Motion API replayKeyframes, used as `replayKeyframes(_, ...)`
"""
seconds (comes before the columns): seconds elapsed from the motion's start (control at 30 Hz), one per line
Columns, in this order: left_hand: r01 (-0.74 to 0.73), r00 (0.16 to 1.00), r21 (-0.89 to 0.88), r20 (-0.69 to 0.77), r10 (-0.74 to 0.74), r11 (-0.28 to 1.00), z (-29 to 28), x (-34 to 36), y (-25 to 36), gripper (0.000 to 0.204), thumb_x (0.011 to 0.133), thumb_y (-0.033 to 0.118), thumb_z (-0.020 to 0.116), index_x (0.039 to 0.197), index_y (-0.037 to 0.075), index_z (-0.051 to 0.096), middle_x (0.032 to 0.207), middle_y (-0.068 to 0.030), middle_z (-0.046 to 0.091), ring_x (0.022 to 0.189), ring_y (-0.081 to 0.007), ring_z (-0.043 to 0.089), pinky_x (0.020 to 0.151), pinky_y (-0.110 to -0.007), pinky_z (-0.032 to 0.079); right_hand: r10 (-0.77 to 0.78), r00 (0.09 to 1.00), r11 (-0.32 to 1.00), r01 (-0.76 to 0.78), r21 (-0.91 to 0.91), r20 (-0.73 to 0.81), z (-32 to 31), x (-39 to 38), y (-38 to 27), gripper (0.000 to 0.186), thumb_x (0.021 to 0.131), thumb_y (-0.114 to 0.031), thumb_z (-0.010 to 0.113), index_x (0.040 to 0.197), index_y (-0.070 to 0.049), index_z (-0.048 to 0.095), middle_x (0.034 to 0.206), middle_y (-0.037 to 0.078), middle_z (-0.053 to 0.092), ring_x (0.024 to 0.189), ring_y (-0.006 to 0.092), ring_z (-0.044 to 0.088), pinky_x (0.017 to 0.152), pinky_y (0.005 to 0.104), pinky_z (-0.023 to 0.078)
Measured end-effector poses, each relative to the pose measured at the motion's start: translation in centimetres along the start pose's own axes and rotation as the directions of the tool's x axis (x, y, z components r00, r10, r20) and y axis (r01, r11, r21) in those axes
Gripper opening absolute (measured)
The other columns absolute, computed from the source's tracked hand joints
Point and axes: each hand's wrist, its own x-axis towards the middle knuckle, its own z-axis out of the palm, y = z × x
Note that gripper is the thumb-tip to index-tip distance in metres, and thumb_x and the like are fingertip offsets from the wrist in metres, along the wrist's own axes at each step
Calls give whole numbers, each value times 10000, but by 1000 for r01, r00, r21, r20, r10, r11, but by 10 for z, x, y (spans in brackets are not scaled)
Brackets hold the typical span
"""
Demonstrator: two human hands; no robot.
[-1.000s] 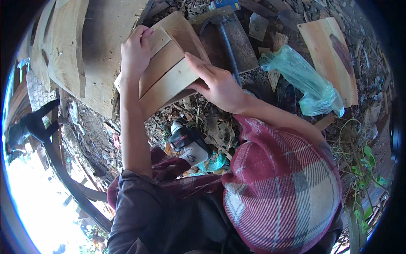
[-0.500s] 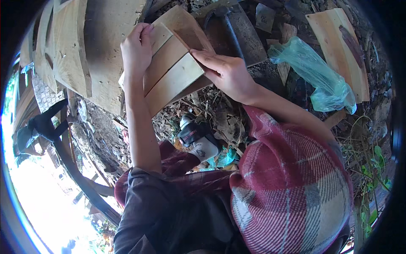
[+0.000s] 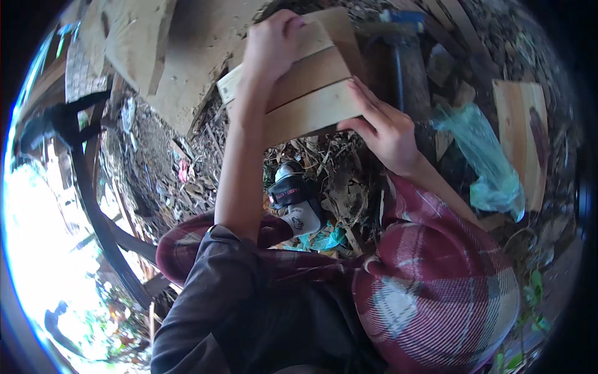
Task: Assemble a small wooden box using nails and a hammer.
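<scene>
Three pale wooden slats (image 3: 305, 78) lie side by side, tilted above the littered ground. A broader piece of wood (image 3: 344, 34) shows behind their far right edge. My left hand (image 3: 271, 47) reaches over the slats with its fingers curled at the far edge; the fingertips are partly hidden. At the right end, my right hand (image 3: 389, 131) pinches the nearest slat, fingers along its end and thumb at the lower edge. How the slats are joined cannot be made out.
Large rough boards (image 3: 193, 43) lie at the upper left. Beyond my right hand are a dark metal piece (image 3: 408, 81), a crumpled green plastic bag (image 3: 483, 159) and a pale plank (image 3: 520, 137). A sandalled foot (image 3: 296, 196) rests below the slats. Wood chips cover the ground.
The view has shifted, so the surroundings sit differently in it. Both hands stay on the slats, which now lie at a flatter slant. My right hand's fingers have moved along the slat end.
</scene>
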Motion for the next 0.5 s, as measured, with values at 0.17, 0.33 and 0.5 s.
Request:
replayKeyframes(0.17, 70, 998, -61, 15, -69, 996, 1, -2, -8, 177, 878, 197, 574, 927, 62, 678, 810, -191, 663, 754, -385, 643, 694, -428, 522, 43, 998, 999, -43, -6, 49, -1, 4, -4, 604, 711, -67, 776, 1261, -6, 537, 1217, 190, 591, 911, 302, 672, 729, 329, 568)
replayKeyframes(0.33, 79, 996, -76, 48, -76, 994, 2, -4, -8, 170, 888, 200, 574, 949, 72, 668, 783, -195, 658, 728, -382, 640, 668, -431, 516, 56, 996, 998, -56, 3, 70, -1, 4, -6, 583, 718, -77, 774, 1250, -4, 546, 1225, 193, 585, 939, 307, 666, 743, 339, 566)
replayKeyframes(0.5, 51, 998, 38, 36, -52, 998, 2, -5, -7, 198, 906, 232, 533, 948, 67, 634, 836, -191, 660, 804, -369, 642, 709, -458, 508, 21, 990, 999, -14, -47, 141, -12, 18, -10, 557, 737, -98, 766, 1240, 1, 550, 1263, 193, 562, 1054, 330, 622, 834, 377, 541)
